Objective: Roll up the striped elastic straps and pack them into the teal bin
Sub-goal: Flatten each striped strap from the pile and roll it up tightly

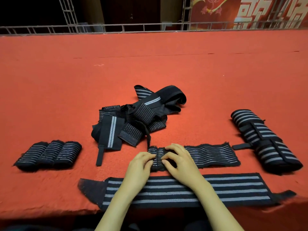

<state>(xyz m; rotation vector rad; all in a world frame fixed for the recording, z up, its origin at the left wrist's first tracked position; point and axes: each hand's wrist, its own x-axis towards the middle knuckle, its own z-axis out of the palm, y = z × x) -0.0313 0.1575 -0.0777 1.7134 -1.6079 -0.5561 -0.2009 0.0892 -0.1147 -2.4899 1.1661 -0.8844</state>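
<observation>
Cloth: a fuzzy red felt cloth [150,67] covers the whole work surface; its near edge is ragged.
Seam: a thin dark line [166,55] runs left to right across the far part of the cloth.
Thread: a pale scrap of thread [99,65] lies on the cloth, far and left of middle.
Rail: a grey metal lattice rail [100,28] runs along the far edge.
Banner: a red banner [250,12] with large pale characters stands far right, behind the rail.

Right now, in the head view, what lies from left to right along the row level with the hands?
Three rolled straps → left hand → half-rolled strap → right hand → that strap's flat tail → wide-striped rolls.
</observation>
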